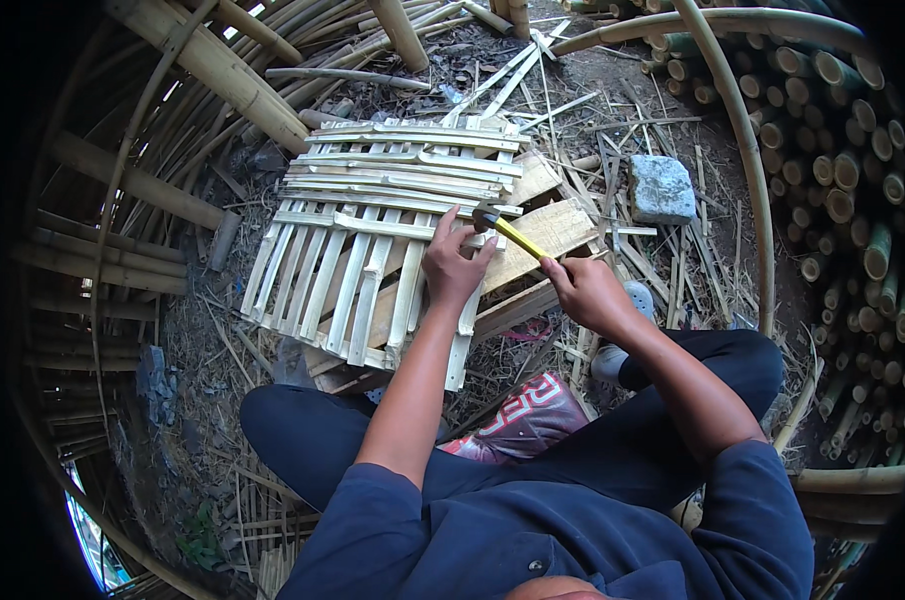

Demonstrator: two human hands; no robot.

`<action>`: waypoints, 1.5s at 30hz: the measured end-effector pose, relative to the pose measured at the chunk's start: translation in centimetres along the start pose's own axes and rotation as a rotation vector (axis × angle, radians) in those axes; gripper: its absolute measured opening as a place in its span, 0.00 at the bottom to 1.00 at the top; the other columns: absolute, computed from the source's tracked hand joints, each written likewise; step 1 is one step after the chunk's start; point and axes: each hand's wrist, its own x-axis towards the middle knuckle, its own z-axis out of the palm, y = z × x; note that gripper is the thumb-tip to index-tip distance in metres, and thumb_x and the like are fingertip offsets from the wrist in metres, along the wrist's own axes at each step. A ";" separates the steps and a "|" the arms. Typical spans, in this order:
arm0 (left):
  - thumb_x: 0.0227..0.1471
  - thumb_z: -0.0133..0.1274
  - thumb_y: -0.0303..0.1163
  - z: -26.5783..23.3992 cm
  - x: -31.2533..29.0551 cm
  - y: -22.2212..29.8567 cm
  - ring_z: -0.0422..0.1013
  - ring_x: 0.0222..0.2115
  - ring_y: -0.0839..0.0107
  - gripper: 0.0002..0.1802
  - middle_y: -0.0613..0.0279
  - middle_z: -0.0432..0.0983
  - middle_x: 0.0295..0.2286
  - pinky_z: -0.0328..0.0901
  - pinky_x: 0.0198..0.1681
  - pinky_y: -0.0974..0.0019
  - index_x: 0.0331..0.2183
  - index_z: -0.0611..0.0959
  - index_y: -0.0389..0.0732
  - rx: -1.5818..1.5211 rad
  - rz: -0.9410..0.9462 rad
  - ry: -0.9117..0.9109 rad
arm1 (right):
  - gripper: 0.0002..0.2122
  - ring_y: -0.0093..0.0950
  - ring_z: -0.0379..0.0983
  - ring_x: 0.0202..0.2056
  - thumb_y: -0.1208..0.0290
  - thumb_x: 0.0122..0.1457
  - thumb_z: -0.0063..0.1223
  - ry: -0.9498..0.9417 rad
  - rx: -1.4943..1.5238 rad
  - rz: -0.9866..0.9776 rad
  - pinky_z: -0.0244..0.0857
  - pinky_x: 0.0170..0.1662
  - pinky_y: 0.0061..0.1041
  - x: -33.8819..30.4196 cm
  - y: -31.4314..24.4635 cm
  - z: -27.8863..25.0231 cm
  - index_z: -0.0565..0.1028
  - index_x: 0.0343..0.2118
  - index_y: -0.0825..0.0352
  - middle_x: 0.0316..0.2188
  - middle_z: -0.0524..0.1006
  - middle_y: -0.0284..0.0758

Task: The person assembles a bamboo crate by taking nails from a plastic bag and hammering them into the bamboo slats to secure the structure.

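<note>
Hammer [521,240], yellow-handled, grasped in right hand [588,292], left hand [454,262] (grip unclear) over pale bamboo-slat panel [366,290]: far crosspieces [413,160] laid, fastening seemingly unfinished.

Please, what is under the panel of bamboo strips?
Under the panel, wooden boards show beyond its right edge and partly through its gaps. It covers the rest, so I cannot tell what lies there.

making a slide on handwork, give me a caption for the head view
Right hand grips a yellow-handled hammer, its head close to the left hand, above a bamboo-slat lattice.
</note>
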 end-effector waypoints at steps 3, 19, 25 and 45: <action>0.46 0.70 0.35 0.2 0.0 0.0 0.76 0.51 0.53 0.21 0.50 0.74 0.56 0.70 0.55 0.55 0.42 0.84 0.38 0.048 0.070 0.027 | 0.27 0.54 0.75 0.28 0.51 0.71 0.45 -0.012 -0.004 0.020 0.67 0.36 0.50 -0.1 -0.5 -0.1 0.79 0.28 0.74 0.22 0.77 0.55; 0.62 0.50 0.23 -1.0 2.4 -1.3 0.78 0.38 0.44 0.12 0.44 0.81 0.39 0.71 0.41 0.49 0.46 0.83 0.36 0.198 0.134 0.126 | 0.26 0.53 0.75 0.28 0.50 0.71 0.46 -0.002 -0.016 0.018 0.67 0.35 0.47 -0.3 -0.3 -1.3 0.80 0.32 0.73 0.23 0.78 0.53; 0.58 0.52 0.19 -1.2 2.6 -2.0 0.77 0.37 0.48 0.12 0.49 0.80 0.36 0.71 0.41 0.52 0.44 0.84 0.36 0.252 0.201 0.184 | 0.29 0.57 0.77 0.32 0.49 0.71 0.43 0.005 -0.009 0.056 0.68 0.40 0.54 -1.0 -1.3 -1.3 0.79 0.27 0.75 0.25 0.78 0.57; 0.63 0.41 0.43 -0.4 9.9 -4.4 0.42 0.72 0.58 0.35 0.55 0.51 0.70 0.30 0.73 0.40 0.69 0.61 0.48 0.695 0.090 -0.130 | 0.29 0.57 0.76 0.30 0.48 0.70 0.44 -0.012 -0.107 0.042 0.67 0.37 0.53 -0.8 0.5 -0.1 0.78 0.26 0.73 0.24 0.78 0.57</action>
